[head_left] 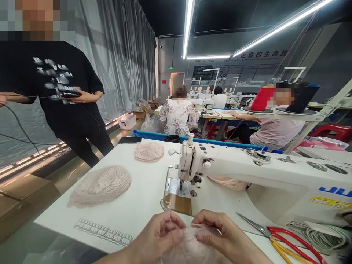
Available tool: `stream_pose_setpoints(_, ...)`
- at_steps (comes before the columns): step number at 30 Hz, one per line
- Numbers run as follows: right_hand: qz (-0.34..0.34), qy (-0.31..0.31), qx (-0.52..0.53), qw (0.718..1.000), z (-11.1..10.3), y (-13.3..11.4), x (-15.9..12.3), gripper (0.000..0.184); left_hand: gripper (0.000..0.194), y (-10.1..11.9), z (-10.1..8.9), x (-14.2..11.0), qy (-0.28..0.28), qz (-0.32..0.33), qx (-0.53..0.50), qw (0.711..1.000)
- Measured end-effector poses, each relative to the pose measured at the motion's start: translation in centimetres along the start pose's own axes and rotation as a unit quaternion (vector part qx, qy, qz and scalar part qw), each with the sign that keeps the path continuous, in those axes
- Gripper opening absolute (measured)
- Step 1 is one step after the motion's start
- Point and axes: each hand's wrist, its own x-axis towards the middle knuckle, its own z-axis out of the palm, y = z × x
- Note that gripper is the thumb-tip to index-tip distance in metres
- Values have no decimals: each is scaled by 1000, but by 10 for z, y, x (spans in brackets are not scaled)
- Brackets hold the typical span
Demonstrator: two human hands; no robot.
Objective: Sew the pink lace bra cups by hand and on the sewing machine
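Note:
My left hand and my right hand are close together at the bottom middle, in front of the sewing machine. Between them is a piece of pale beige lace fabric, its upper edge pinched by the fingers of both hands. Part of it hangs below the frame. A larger stack of beige lace pieces lies on the left of the table, and a smaller lace stack sits farther back. More lace shows behind the machine's needle area, partly hidden by the arm.
Scissors with red and yellow handles lie right of my hands, beside a coiled cord. A printed ruler runs along the table's front left. A dark phone-like slab rests at the far corner. A person in black stands left; others sit beyond.

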Motion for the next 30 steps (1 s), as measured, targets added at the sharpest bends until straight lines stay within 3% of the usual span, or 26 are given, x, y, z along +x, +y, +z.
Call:
stream_pose_setpoints(3,19,-9,69,997,21,-2,-8,17,58,-11,1,-22,10,-15,10,1000)
stream_pose_setpoints(8,46,-2,54,997,57,7,-28,17,44,-25,8,-63,66,-71,16,995)
stream_pose_setpoints(14,71,-67,58,994,99,14,-53,41,33,-22,9,-111,12,-142,18,990)
stream_pose_setpoints(19,48,-82,79,992,129,38,-58,56,23,-35,3,-126,13,-214,-14,977)
stream_pose_setpoints(22,58,-77,68,993,137,48,-63,55,18,-41,1,-130,13,-238,-18,971)
stream_pose_setpoints(30,101,-105,79,986,135,51,-76,27,22,-46,-9,-132,-25,-263,2,965)
